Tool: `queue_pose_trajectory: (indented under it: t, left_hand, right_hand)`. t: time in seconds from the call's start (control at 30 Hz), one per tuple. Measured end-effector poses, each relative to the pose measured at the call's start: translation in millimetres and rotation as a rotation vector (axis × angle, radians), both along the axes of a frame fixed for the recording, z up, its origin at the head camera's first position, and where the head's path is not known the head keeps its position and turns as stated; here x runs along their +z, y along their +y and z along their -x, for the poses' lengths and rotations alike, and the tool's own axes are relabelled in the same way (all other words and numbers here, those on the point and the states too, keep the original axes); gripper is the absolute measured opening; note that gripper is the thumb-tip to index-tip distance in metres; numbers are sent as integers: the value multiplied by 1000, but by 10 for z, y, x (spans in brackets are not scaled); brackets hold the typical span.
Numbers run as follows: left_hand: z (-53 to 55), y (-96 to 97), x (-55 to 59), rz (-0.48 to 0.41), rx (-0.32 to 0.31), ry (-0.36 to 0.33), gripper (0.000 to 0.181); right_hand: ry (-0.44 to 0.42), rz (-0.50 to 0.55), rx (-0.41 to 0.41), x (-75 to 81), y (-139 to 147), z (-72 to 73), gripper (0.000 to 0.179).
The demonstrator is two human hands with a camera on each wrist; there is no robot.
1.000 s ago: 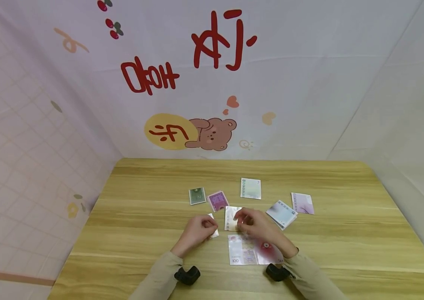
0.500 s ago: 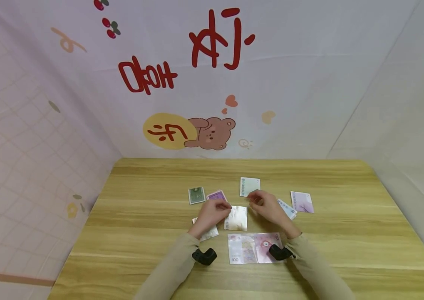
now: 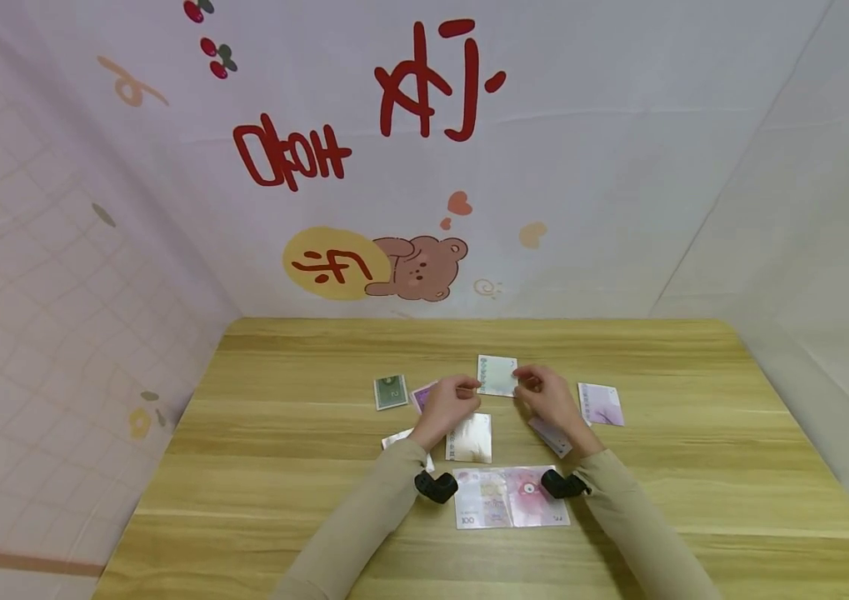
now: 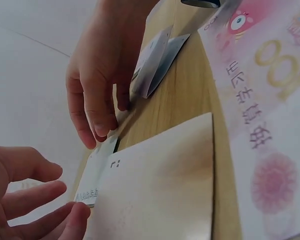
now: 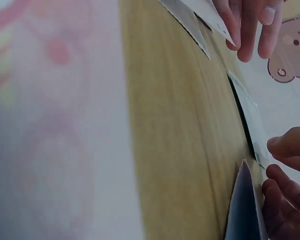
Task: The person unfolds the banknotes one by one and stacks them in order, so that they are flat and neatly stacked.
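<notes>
In the head view a pale green folded banknote (image 3: pixel 497 376) lies between my hands. The fingertips of my left hand (image 3: pixel 451 405) are right at its lower left corner. My right hand (image 3: pixel 550 402) has thumb and forefinger by its right edge. Seen from the right wrist, the right hand (image 5: pixel 290 185) holds its thumb and fingers apart beside the end of the green note (image 5: pixel 250 117). From the left wrist, the left hand (image 4: pixel 32 200) has loosely bent fingers near that note (image 4: pixel 97 167). A cream folded note (image 3: pixel 472 439) lies below the left hand.
A pink 100 banknote (image 3: pixel 510 497) lies spread out in front. Other folded notes lie around: a green one (image 3: pixel 391 392), a partly covered purple one (image 3: pixel 420 395), a lilac one (image 3: pixel 601 404), one under the right wrist (image 3: pixel 550 435), and a whitish one (image 3: pixel 397 437).
Both hands have moved up the table, the left one also to the right, from the cream note to the pale green note. The cream note stays in place.
</notes>
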State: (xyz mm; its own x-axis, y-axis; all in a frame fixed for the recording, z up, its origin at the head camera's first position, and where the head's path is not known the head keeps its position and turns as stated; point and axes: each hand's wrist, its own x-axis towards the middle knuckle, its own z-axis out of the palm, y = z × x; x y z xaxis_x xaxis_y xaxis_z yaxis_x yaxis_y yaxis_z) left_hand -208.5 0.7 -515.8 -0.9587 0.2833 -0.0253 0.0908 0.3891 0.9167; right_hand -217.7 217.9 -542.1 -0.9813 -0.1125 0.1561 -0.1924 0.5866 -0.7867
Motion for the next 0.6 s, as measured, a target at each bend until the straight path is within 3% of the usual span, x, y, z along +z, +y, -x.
queue_pose_trajectory:
  t: [0.17, 0.3, 0.6]
  left_hand:
    - [96, 105, -16, 31, 24, 2, 41]
    - [154, 170, -35, 25, 25, -40, 44]
    - [196, 239, -8, -118, 112, -160, 44]
  right_hand:
    - [-18, 24, -14, -53, 31, 67, 25]
    - [-6, -10, -3, -92, 53, 108, 26]
    - [-29, -17, 2, -24, 23, 93, 27]
